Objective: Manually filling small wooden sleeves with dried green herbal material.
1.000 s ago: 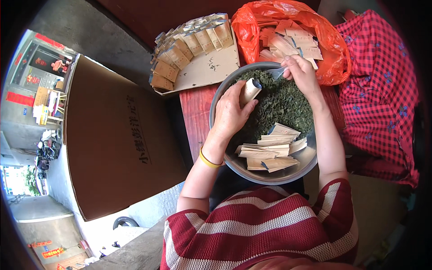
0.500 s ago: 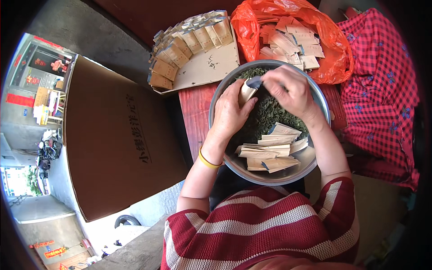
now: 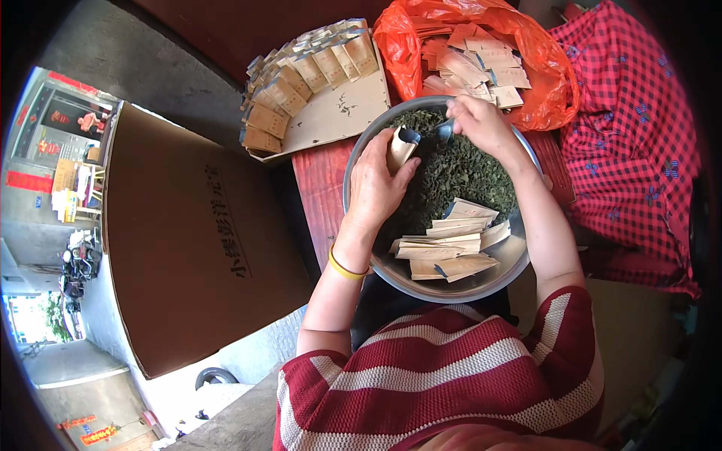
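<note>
A metal basin holds crumbled dried green leaves and, on its near side, a pile of flat tan paper packets. Over the basin's left part, my left hand is closed round one small paper packet, whose dark-lined mouth gapes upward. Just right of that mouth, my right hand grips a small grey-blue scoop, its blade low over the leaves and apart from the packet. Fingers partly hide the scoop's handle.
Behind the basin, a shallow cardboard tray carries rows of standing packets. An orange-red plastic bag with more packets lies beside it, next to red checked cloth. A large cardboard box stands left of the red table.
My right hand has drawn the scoop away from the packet's mouth, rightward and down to the leaves. My left hand still holds the packet, with its mouth now in plain view.
</note>
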`<state>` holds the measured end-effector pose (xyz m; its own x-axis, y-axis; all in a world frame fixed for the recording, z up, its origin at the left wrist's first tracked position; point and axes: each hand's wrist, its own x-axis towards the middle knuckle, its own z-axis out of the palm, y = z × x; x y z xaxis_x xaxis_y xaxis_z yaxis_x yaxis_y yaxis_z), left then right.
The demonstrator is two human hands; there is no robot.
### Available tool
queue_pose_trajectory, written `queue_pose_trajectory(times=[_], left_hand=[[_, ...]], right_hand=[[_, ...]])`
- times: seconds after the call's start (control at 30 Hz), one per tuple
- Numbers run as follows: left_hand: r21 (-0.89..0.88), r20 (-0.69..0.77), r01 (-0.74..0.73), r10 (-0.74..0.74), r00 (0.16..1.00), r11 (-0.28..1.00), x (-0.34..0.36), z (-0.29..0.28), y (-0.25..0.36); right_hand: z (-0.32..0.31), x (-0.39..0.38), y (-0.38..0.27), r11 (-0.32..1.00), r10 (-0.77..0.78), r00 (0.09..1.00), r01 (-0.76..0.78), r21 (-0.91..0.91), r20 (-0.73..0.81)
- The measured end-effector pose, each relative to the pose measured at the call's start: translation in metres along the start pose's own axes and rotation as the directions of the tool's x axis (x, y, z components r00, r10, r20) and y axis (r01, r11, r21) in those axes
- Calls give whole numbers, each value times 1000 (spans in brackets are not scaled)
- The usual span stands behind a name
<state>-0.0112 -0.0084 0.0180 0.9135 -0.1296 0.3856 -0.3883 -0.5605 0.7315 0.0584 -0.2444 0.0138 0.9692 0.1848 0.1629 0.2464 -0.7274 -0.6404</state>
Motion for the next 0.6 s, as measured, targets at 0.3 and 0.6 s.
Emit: queue_pose_trajectory(times=[0.3, 0.6], left_hand=[[38, -12, -38, 39, 999, 999, -2, 0, -2], [15, 41, 37, -37, 998, 999, 0, -3, 2]], right_hand=[[-13, -11, -23, 800, 45, 980, 81, 594, -194], [-15, -26, -55, 798, -572, 747, 603, -17, -338]])
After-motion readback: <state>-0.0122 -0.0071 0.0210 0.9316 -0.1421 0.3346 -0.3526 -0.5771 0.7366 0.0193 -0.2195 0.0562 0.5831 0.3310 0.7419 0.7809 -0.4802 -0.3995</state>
